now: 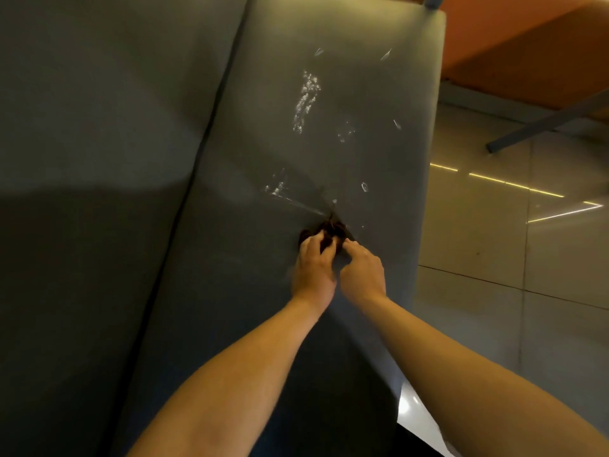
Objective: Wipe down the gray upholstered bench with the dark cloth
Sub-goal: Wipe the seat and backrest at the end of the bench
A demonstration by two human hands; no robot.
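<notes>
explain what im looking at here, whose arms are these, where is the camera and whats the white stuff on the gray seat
There is no machine here. A person wears one camera on the head, so you are looking down along their own bare arms. The left hand and right hand together hold a small bunched dark cloth and press it into the gray upholstered bench, whose fabric creases around it. Beyond the cloth are white streaks and a few small specks, not yet wiped. Left of the seam is another gray cushion panel. On the right is a pale tiled floor.
</notes>
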